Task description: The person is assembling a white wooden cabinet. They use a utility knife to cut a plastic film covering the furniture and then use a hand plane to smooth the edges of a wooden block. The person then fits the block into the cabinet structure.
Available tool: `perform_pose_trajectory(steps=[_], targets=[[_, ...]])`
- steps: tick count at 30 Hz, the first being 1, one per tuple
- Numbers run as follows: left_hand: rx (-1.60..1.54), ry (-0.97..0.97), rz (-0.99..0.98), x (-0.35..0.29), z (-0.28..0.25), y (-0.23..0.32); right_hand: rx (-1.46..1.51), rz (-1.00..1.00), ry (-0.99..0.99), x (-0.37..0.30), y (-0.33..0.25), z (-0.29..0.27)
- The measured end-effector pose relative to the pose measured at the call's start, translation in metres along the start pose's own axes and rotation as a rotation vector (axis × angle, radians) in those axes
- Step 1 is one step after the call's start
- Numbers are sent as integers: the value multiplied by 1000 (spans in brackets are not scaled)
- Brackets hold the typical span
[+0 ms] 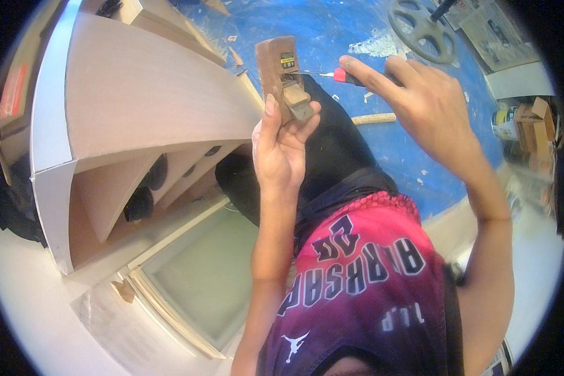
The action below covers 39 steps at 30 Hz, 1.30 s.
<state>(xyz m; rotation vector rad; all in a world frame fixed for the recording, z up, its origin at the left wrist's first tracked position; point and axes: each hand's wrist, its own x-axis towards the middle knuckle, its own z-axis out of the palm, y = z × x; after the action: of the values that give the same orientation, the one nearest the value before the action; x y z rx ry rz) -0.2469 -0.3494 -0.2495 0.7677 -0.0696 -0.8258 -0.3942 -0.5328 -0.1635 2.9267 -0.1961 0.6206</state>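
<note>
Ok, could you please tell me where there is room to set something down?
The broad pale panel looks bare between its white edge strip and the left hand. Blue floor covering lies open, bar small scraps, between the wooden stick and the right forearm. It is crowded around the screwdriver and wooden plane, and by the cardboard box.

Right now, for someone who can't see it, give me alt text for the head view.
A person's left hand holds a wooden hand plane while the right hand aims a red-and-black screwdriver at it. Beyond lies a scrap-littered blue floor covering; a brown cabinet-like piece is at left.
</note>
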Motion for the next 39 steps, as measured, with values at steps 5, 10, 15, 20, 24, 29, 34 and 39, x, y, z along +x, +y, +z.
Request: perform_pose_trajectory(steps=[5,10,15,20,24,29,34,39], targets=[[8,-31,-3,-1,-7,0,41,-44,-73,1,9,-8],[14,-43,-1,-2,-7,-1,82,-60,-86,0,10,-13],[33,-35,-20,-3,-10,-3,43,-102,-176,0,16,-16],[27,-67,-34,-5,-13,-2,83,-139,-166,1,20,-16],[17,-88,-53,-6,-19,-3,170,-152,-149,3,25,-17],[-20,-183,-93,-4,-27,-2,189,-174,-159,3,31,-19],[-81,-135,-116,-6,-21,-5,209,-198,-160,1,42,-20],[-103,-152,-153,-4,-21,-6,276,-193,-181,1,47,-23]])
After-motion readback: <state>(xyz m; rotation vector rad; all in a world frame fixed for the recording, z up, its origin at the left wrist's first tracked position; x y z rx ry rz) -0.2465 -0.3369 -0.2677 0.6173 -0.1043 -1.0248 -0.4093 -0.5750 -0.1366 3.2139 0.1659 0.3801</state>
